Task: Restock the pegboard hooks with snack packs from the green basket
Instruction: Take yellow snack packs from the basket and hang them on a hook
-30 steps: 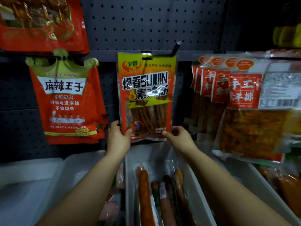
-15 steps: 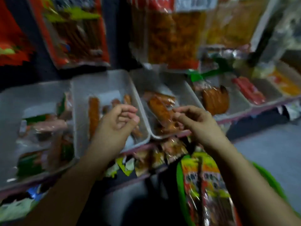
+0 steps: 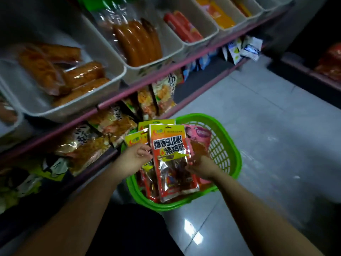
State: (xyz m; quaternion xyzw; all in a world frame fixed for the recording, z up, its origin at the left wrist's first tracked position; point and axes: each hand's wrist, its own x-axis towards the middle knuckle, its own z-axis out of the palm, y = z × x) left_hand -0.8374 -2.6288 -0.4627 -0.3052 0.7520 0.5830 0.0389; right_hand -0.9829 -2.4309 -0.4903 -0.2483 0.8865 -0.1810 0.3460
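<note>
**Both hands at the basket's top snack pack**

You are looking down at the green basket (image 3: 227,154), which sits on the grey tiled floor (image 3: 276,111) beside the lower shelf. An orange snack pack (image 3: 170,157) lies on top of the other packs inside it, with a pink pack (image 3: 200,137) just behind. Your left hand (image 3: 135,156) has its fingers curled against the pack's left edge, and your right hand (image 3: 200,166) is at its right edge; motion blur keeps me from telling whether either hand actually grips it. Above, white bins (image 3: 118,74) on the pink-edged shelf (image 3: 129,90) hold sausages (image 3: 140,41) and other wrapped snacks.
</note>
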